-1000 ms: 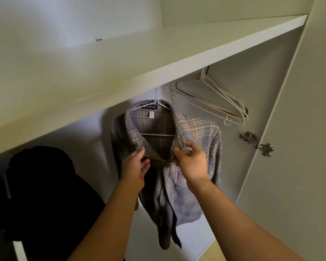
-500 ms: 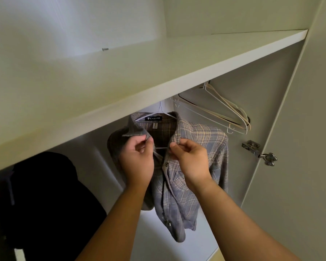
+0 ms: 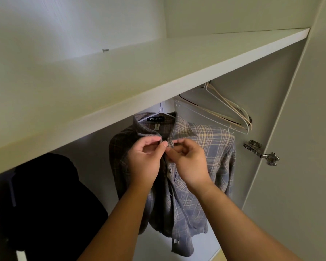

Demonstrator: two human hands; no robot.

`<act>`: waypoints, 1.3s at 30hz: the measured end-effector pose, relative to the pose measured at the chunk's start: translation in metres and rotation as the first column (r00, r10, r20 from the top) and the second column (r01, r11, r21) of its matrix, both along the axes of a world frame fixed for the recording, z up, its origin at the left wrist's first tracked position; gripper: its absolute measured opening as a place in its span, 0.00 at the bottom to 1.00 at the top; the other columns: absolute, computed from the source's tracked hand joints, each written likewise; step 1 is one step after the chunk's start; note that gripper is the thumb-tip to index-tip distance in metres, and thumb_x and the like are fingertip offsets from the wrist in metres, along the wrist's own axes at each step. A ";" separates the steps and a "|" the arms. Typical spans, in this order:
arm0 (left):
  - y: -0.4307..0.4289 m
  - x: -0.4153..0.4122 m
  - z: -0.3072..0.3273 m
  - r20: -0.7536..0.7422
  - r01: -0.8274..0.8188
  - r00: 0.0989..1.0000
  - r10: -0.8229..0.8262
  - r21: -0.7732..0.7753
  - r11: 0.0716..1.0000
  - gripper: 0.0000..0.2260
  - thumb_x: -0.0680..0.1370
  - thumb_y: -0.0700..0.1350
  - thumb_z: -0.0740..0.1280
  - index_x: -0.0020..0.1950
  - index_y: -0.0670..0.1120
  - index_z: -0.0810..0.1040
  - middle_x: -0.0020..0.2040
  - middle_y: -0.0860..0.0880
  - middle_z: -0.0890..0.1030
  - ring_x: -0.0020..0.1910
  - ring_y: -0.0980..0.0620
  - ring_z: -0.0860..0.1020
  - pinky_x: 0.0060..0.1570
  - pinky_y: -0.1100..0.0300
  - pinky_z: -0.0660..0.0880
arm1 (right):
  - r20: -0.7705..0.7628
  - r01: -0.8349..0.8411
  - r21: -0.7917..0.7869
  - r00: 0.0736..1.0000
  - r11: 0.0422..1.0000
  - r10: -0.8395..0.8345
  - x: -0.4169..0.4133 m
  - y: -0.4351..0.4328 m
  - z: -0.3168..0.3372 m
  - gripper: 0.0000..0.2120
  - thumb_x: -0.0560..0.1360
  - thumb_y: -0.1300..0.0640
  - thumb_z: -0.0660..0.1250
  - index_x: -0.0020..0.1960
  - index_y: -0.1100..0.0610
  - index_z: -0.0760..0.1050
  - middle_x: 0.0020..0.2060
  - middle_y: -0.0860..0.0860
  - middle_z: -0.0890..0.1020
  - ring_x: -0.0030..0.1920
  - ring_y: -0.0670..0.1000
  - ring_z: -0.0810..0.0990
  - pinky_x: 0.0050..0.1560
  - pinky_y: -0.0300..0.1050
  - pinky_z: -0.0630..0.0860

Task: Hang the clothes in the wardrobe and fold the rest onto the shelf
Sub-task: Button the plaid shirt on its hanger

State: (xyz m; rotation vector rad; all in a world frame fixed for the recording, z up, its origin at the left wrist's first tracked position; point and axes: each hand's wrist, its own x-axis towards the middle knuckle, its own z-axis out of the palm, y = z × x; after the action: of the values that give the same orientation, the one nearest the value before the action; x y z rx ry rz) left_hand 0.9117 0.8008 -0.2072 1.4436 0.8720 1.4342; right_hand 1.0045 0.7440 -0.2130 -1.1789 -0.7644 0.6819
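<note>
While the plaid shirt (image 3: 215,146) hangs, I see the left hand (image 3: 145,161) and right hand (image 3: 190,162) risen to its collar (image 3: 183,127), both pinching the fabric together there, so hanging's nearly done.

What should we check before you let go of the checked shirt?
1. Plaid shirt sits on the white hanger: ok.
2. Hanger hook over the rail: cannot tell, the shelf hides it.
3. Top button done up: cannot tell, fingers cover it.
4. Grip: left hand and right hand both pinch the shirt front just under the collar: ok.
5. Black garment hangs to the left, apart from the shirt: ok.
6. Room on the shelf for folded clothes: ok.
</note>
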 end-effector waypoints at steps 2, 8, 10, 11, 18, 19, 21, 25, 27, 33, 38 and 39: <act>0.000 -0.001 0.000 0.065 0.058 0.996 -0.053 -0.080 0.995 0.10 0.71 0.31 0.75 0.45 0.45 0.83 0.40 0.52 0.86 0.40 0.58 0.83 0.42 0.67 0.77 | -0.007 -0.024 0.014 1.000 1.000 0.024 0.000 -0.002 0.000 0.06 0.74 0.64 0.73 0.45 0.56 0.77 0.35 0.61 0.81 0.36 0.55 0.79 0.46 0.59 0.79; -0.002 -0.007 -0.003 0.058 0.117 0.992 -0.110 -0.125 0.985 0.11 0.71 0.31 0.75 0.49 0.43 0.84 0.43 0.53 0.87 0.45 0.57 0.84 0.45 0.68 0.77 | 0.106 0.024 -0.007 0.994 1.000 -0.023 0.000 -0.001 -0.002 0.06 0.75 0.64 0.72 0.45 0.55 0.77 0.30 0.50 0.77 0.33 0.48 0.76 0.39 0.50 0.76; -0.002 -0.009 -0.004 0.002 0.099 0.995 -0.100 -0.097 0.990 0.11 0.71 0.32 0.76 0.49 0.45 0.85 0.44 0.54 0.87 0.45 0.57 0.84 0.45 0.69 0.77 | 0.148 0.040 -0.010 0.988 0.999 -0.038 0.001 -0.001 -0.003 0.06 0.75 0.64 0.72 0.45 0.55 0.77 0.29 0.47 0.77 0.31 0.45 0.74 0.36 0.42 0.73; -0.002 -0.009 -0.005 -0.023 0.085 0.996 -0.087 -0.084 0.993 0.11 0.71 0.33 0.76 0.48 0.45 0.85 0.44 0.54 0.87 0.45 0.57 0.84 0.45 0.69 0.77 | 0.163 0.043 -0.014 0.986 0.999 -0.040 0.002 -0.001 -0.004 0.06 0.75 0.63 0.72 0.45 0.54 0.77 0.28 0.46 0.76 0.30 0.44 0.73 0.35 0.40 0.72; 0.009 -0.007 -0.008 -0.103 -0.014 0.995 0.010 -0.043 0.999 0.13 0.72 0.32 0.74 0.44 0.52 0.84 0.44 0.53 0.86 0.45 0.57 0.83 0.45 0.68 0.77 | 0.278 0.060 -0.020 0.959 0.998 -0.052 -0.003 -0.001 -0.009 0.09 0.74 0.65 0.69 0.44 0.51 0.79 0.27 0.43 0.76 0.27 0.42 0.72 0.32 0.35 0.69; 0.011 -0.006 -0.008 -0.110 -0.025 0.994 0.020 -0.050 0.998 0.14 0.72 0.32 0.74 0.44 0.52 0.83 0.44 0.53 0.85 0.45 0.58 0.83 0.45 0.68 0.76 | 0.302 0.068 -0.021 0.951 0.997 -0.058 -0.003 -0.001 -0.009 0.09 0.74 0.65 0.69 0.44 0.51 0.78 0.27 0.44 0.77 0.28 0.42 0.72 0.32 0.34 0.70; 0.015 -0.004 -0.010 -0.115 -0.053 0.992 0.045 -0.073 0.996 0.14 0.72 0.32 0.74 0.43 0.52 0.82 0.43 0.54 0.84 0.44 0.59 0.82 0.44 0.69 0.75 | 0.334 0.079 -0.024 0.940 0.997 -0.066 -0.004 0.000 -0.009 0.09 0.74 0.64 0.70 0.43 0.50 0.78 0.28 0.45 0.77 0.28 0.42 0.73 0.33 0.35 0.70; 0.021 -0.001 -0.014 -0.130 -0.114 0.986 0.100 -0.106 0.988 0.15 0.71 0.32 0.74 0.41 0.53 0.81 0.39 0.52 0.81 0.37 0.59 0.78 0.41 0.67 0.74 | 0.342 0.085 -0.026 0.937 0.996 -0.071 -0.004 0.001 -0.011 0.09 0.74 0.64 0.69 0.43 0.50 0.76 0.27 0.45 0.75 0.27 0.43 0.72 0.32 0.35 0.70; 0.021 0.000 -0.015 -0.110 -0.121 0.988 0.109 -0.109 0.987 0.15 0.71 0.31 0.75 0.40 0.52 0.81 0.39 0.53 0.81 0.37 0.59 0.78 0.42 0.67 0.75 | 0.330 0.084 -0.031 0.941 0.996 -0.069 -0.005 0.002 -0.011 0.09 0.74 0.65 0.69 0.44 0.50 0.75 0.26 0.44 0.74 0.27 0.43 0.71 0.32 0.36 0.70; 0.024 0.000 -0.015 -0.062 -0.083 0.995 0.072 -0.184 0.980 0.13 0.68 0.30 0.77 0.39 0.47 0.80 0.38 0.51 0.82 0.36 0.58 0.79 0.40 0.65 0.76 | 0.360 0.088 -0.081 0.931 0.993 -0.053 -0.005 0.005 -0.013 0.10 0.74 0.64 0.68 0.42 0.49 0.74 0.28 0.47 0.74 0.28 0.44 0.72 0.32 0.39 0.72; 0.027 -0.004 -0.017 -0.092 -0.071 0.994 0.051 -0.230 0.971 0.13 0.68 0.32 0.78 0.35 0.45 0.77 0.33 0.48 0.80 0.33 0.54 0.77 0.39 0.60 0.78 | 0.408 0.094 -0.107 0.912 0.990 -0.042 -0.006 0.009 -0.015 0.07 0.72 0.63 0.68 0.42 0.51 0.75 0.29 0.49 0.75 0.30 0.46 0.73 0.35 0.42 0.72; 0.028 -0.005 -0.017 -0.095 -0.073 0.994 0.052 -0.228 0.971 0.13 0.68 0.32 0.78 0.35 0.45 0.76 0.32 0.49 0.80 0.32 0.55 0.76 0.37 0.60 0.77 | 0.417 0.095 -0.105 0.908 0.990 -0.042 -0.007 0.010 -0.015 0.08 0.72 0.63 0.68 0.42 0.50 0.76 0.29 0.49 0.76 0.31 0.46 0.73 0.35 0.41 0.72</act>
State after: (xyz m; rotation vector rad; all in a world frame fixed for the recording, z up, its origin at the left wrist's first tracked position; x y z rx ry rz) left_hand 0.9069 0.8291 -0.2243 1.3209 1.1108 1.2746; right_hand 0.9978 0.7536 -0.2277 -1.4824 -1.0410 0.4255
